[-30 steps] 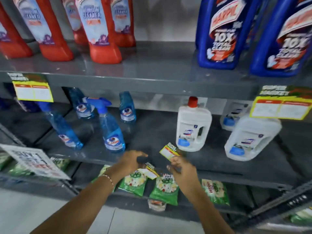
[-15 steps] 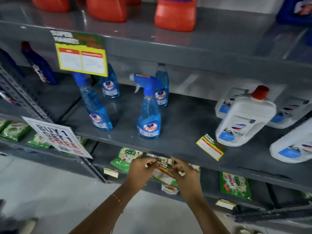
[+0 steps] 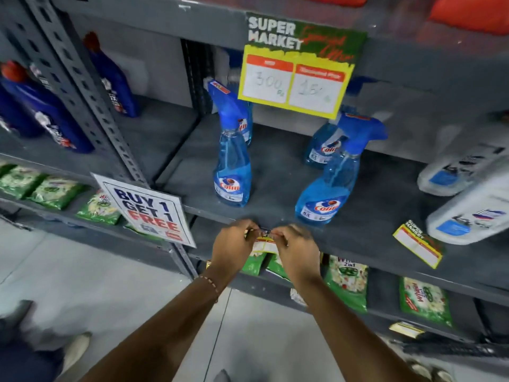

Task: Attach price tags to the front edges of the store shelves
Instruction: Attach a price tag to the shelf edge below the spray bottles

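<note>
Both hands, left (image 3: 234, 245) & right (image 3: 296, 250), pinch a tag (image 3: 264, 245) at near shelf edge (image 3: 358, 244); weak press, prob. it drops or sits crooked.

Price tag (image 3: 265, 244) mostly hidden behind both hands' fingers (image 3: 249, 230); its print unreadable

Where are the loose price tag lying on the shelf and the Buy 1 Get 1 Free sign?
loose price tag (image 3: 418, 243), head view, on its white middle.
Buy 1 Get 1 Free sign (image 3: 148, 211), head view, on its lettering.
</note>
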A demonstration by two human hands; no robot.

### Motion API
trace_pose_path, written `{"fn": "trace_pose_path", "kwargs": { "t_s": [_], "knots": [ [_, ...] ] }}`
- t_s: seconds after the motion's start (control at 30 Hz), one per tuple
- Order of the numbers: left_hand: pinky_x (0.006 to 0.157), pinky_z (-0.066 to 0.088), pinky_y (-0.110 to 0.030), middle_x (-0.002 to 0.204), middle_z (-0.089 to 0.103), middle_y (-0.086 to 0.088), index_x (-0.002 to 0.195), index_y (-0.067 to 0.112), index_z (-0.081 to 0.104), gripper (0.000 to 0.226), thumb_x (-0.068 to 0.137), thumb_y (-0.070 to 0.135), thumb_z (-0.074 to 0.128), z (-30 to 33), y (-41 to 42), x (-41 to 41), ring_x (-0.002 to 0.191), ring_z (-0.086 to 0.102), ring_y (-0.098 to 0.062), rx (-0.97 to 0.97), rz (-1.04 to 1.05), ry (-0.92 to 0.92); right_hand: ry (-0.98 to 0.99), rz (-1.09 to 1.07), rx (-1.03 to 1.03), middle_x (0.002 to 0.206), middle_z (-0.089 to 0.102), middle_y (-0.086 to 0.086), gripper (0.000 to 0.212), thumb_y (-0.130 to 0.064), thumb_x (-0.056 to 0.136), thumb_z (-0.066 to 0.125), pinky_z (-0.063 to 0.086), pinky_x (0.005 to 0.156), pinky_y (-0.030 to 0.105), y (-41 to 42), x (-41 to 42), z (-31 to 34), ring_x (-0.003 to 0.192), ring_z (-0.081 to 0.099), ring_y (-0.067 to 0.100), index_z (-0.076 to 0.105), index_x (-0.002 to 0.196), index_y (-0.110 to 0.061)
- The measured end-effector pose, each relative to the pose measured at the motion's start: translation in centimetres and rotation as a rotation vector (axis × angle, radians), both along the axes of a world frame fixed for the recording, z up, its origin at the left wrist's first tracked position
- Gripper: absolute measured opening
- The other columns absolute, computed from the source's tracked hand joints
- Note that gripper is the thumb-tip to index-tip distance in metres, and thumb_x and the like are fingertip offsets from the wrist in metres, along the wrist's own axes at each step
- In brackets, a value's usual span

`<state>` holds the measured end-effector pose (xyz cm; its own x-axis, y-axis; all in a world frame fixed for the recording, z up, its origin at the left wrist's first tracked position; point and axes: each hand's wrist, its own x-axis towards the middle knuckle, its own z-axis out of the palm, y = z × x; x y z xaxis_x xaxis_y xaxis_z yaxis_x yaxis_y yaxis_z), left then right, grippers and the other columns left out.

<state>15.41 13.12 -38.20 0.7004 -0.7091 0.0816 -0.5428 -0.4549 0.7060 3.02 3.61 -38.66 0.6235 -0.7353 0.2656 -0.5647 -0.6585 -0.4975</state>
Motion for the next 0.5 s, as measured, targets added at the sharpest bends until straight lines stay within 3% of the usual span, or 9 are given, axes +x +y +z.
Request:
{"fn": "trace_pose_path", "kwargs": {
  "t_s": [0.17,0.27,0.37,0.5],
  "knots": [
    [0.059,0.046,-0.035,0.077,0.069,-0.008,0.079,0.015,0.06,0.012,0.084,0.025,0.064,-0.5,-0.6,0.5,0.069,0.061,-0.029,-0.027,-0.044,-0.029,0.067,0.024,-0.187,0.086,0.069,0.003,0.004,-0.02,0.08,0.073,0.051,0.057,0.03,-0.2,0.4,-0.2,0.081,0.064,0.026,0.072,0.084,-0.019],
    [0.054,0.04,-0.033,0.078,0.059,-0.007,0.081,0.016,0.048,0.02,0.08,0.022,0.067,-0.2,-0.3,1.2,0.067,0.051,-0.024,-0.016,-0.038,-0.147,0.082,0.031,-0.233,0.084,0.063,0.001,0.01,-0.018,0.077,0.077,0.047,0.05,0.028,-0.5,0.4,0.2,0.078,0.061,0.023,0.068,0.083,-0.02],
    [0.053,0.037,-0.032,0.088,0.051,-0.005,0.086,0.016,0.044,0.024,0.076,0.006,0.064,0.8,-0.4,1.3,0.071,0.047,-0.023,-0.052,-0.128,-0.228,0.138,-0.001,-0.253,0.085,0.061,0.002,0.021,-0.011,0.073,0.076,0.049,0.058,0.032,-0.2,0.5,0.8,0.079,0.059,0.025,0.063,0.087,-0.019],
    [0.062,0.049,-0.036,0.092,0.051,-0.006,0.082,0.015,0.049,0.029,0.071,-0.012,0.055,1.2,-0.6,-0.5,0.074,0.051,-0.022,-0.177,-0.264,-0.196,0.136,-0.144,-0.193,0.091,0.063,0.004,0.038,0.005,0.064,0.066,0.05,0.067,0.039,0.7,-1.5,1.8,0.083,0.058,0.029,0.06,0.092,-0.019]
  ]
}}
